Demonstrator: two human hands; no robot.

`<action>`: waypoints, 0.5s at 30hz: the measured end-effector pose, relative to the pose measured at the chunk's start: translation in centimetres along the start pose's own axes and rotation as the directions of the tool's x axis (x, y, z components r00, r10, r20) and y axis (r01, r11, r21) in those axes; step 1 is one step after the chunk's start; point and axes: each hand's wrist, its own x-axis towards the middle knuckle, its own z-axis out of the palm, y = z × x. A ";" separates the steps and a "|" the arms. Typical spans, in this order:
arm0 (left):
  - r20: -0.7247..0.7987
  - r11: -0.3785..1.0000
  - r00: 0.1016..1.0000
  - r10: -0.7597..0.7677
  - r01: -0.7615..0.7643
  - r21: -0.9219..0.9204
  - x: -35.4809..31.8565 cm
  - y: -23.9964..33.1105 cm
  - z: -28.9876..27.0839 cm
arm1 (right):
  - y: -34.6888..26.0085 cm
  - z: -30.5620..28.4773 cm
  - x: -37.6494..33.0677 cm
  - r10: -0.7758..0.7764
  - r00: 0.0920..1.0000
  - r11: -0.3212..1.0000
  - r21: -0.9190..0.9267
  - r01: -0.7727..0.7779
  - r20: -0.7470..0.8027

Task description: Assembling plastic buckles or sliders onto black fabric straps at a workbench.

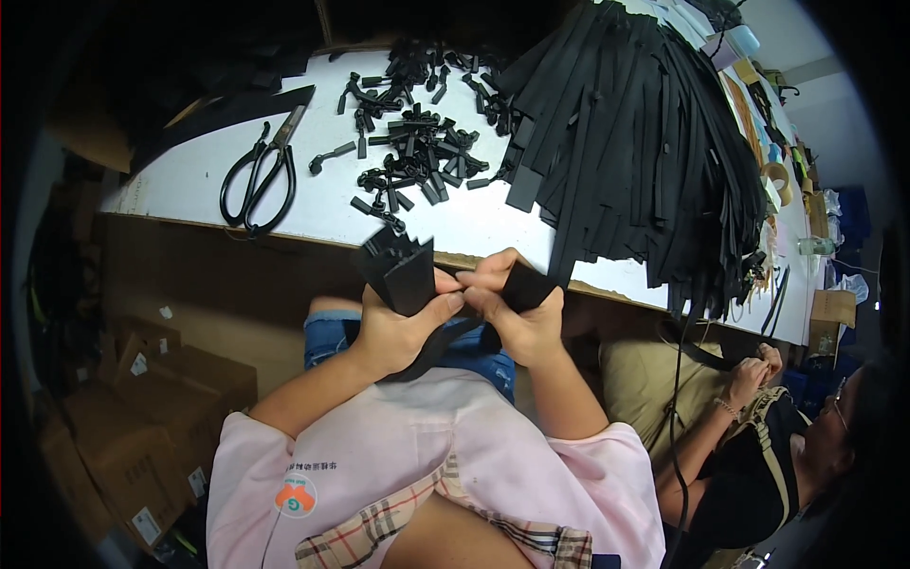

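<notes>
My left hand (403, 332) is closed around a bundle of black straps (398, 270), whose cut ends stick up above the fist. In my right hand (526, 322) is a black strap (529, 287), gripped between thumb and fingers. The two hands meet over my lap, just in front of the table edge, with thumbs and fingertips close together. Whatever lies between the fingertips is too small to make out. Black strap lengths hang below my hands. Beyond them on the white table (322, 194) lies a pile of small black buckle-like pieces (422, 142).
Black-handled scissors (261, 175) lie at the table's left. A large heap of long black straps (645, 152) covers its right side and overhangs the edge. Cardboard boxes (142, 417) stand at lower left. A co-worker (758, 455) sits on the right, hands on a black strap.
</notes>
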 end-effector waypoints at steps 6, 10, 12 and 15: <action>-0.070 0.999 0.997 0.032 -0.029 0.039 0.5 0.8 0.4 | -0.1 1.4 -1.5 0.142 0.976 0.970 0.219 -0.105 -0.163; -0.049 0.993 0.993 -0.111 0.109 -0.037 0.4 1.9 0.0 | -0.8 1.5 -1.1 0.328 0.939 0.905 0.320 -0.281 -0.105; 0.132 0.873 0.930 -0.342 0.367 -0.323 0.7 2.3 -0.7 | -0.9 1.0 -1.2 0.504 0.844 0.553 0.683 -0.478 0.183; 0.196 0.881 0.901 -0.386 0.423 -0.211 0.8 2.3 -1.5 | -1.2 0.7 -1.3 0.556 0.797 0.496 0.676 -0.545 0.235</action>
